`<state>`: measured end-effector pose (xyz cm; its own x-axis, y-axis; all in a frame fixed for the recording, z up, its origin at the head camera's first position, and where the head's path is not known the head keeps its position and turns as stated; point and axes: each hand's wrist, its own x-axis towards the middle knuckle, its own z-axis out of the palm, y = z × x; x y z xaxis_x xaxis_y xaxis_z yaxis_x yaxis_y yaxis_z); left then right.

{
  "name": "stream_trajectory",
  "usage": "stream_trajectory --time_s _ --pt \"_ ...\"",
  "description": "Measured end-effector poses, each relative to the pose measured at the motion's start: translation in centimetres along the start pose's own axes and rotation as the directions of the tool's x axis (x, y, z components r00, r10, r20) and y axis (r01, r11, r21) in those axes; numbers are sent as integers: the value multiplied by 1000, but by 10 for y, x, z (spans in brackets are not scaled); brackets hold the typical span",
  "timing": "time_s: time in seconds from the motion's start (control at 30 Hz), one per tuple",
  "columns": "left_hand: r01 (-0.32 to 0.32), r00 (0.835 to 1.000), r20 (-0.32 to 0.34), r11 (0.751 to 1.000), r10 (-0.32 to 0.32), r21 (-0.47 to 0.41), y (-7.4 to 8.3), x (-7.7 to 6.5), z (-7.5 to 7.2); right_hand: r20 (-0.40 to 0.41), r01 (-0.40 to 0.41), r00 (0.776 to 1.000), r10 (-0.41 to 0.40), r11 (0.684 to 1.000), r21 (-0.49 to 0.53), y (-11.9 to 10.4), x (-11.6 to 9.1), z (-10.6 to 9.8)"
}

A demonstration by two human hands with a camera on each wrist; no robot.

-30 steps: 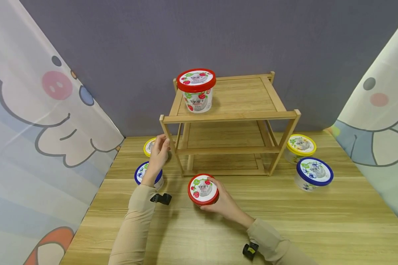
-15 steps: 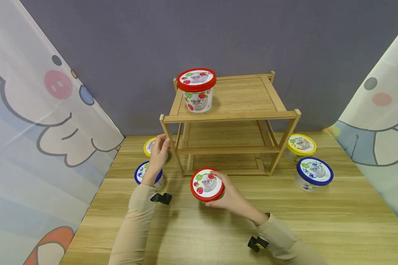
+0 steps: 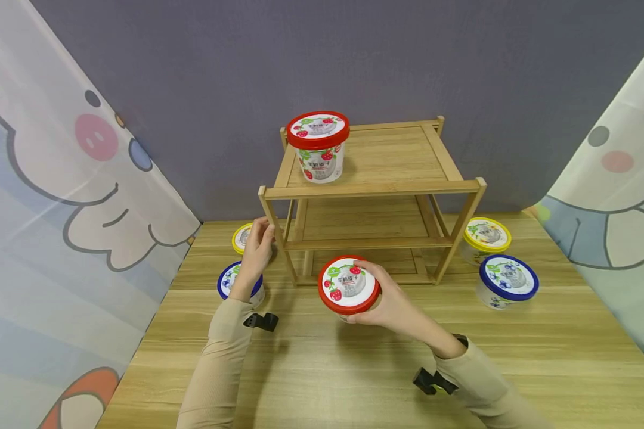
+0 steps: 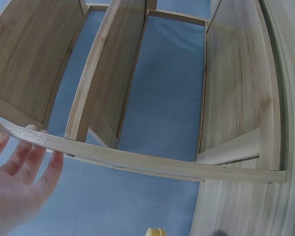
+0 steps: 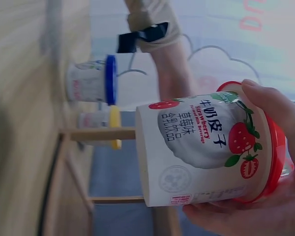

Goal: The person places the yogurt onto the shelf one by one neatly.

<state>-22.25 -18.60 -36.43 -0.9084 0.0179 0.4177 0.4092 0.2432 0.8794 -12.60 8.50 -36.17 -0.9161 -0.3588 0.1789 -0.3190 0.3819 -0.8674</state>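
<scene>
My right hand (image 3: 394, 304) grips a white tub with a red lid (image 3: 349, 285) and strawberry print, raised off the table in front of the shelf. In the right wrist view, the tub (image 5: 201, 147) shows its printed side, with fingers and thumb around the lid end. My left hand (image 3: 257, 250) holds the left front post of the wooden shelf (image 3: 370, 189); in the left wrist view, the fingers of the left hand (image 4: 27, 182) curl against that post (image 4: 137, 160). A second red-lidded tub (image 3: 319, 149) stands upright on the top tier, at its left.
Left of the shelf are a blue-lidded tub (image 3: 228, 280) and a yellow-lidded tub (image 3: 240, 238), both partly hidden by my left arm. To its right stand another yellow-lidded tub (image 3: 485, 235) and blue-lidded tub (image 3: 507, 280). A grey wall (image 3: 236, 71) rises behind.
My right hand has lifted the red-lidded tub up from the table and carried it slightly right, nearer the shelf. My left hand keeps its place on the post.
</scene>
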Motion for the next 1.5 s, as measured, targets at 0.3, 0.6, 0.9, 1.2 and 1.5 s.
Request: stream_trajectory --time_s 0.3,0.6,0.9,1.2,1.5 --pt "-19 1000 1 1000 19 -15 2 -1 0 27 9 1000 -9 1000 18 -18 2 -35" --pt "-17 1000 6 1000 17 -13 -3 1 1 7 24 1000 -24 999 -35 -33 7 -64" --pt "-28 1000 4 1000 28 -10 -3 1 0 -12 8 1000 -8 998 -62 -50 13 -84" --pt "-26 1000 3 1000 26 -7 -5 2 1 -27 14 999 -16 998 -60 -69 16 -104" --pt "16 1000 20 999 -15 -36 -4 3 0 -73 38 996 -44 996 -80 -92 20 -123"
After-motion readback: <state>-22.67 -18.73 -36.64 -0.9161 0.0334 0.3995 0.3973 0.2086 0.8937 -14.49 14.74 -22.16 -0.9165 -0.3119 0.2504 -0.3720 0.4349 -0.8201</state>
